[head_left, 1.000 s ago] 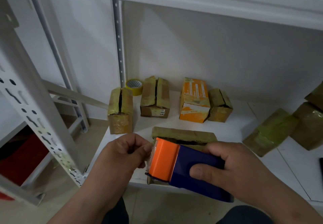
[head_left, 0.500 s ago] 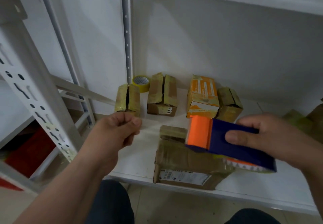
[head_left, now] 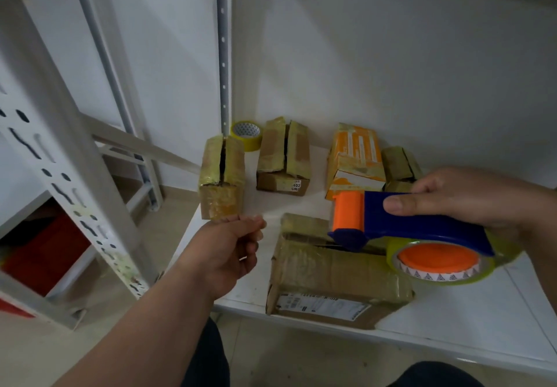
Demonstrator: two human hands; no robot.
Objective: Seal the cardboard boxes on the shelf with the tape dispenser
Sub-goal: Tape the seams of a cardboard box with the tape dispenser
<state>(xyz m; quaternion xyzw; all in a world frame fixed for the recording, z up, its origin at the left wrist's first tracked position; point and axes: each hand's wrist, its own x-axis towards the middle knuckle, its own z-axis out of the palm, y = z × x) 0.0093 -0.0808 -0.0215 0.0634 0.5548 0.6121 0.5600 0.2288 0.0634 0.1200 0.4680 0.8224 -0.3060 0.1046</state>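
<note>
Head view shows the left hand [head_left: 224, 254] pinching the free end of a clear tape strip [head_left: 297, 216], drawn taut from the tape dispenser [head_left: 413, 229] that the right hand [head_left: 476, 196] grips above the nearest cardboard box [head_left: 334, 278]. From where I stand, the loose strip could fold back on itself or land crooked if either hand drifts before it reaches the seam. This box sits at the front edge of the shelf [head_left: 452, 320], its flaps down, so I can't see any contents. Behind stand a split-top box [head_left: 221, 181], a second brown box [head_left: 283, 157], an orange box [head_left: 354, 160] and a spare tape roll [head_left: 246, 134].
</note>
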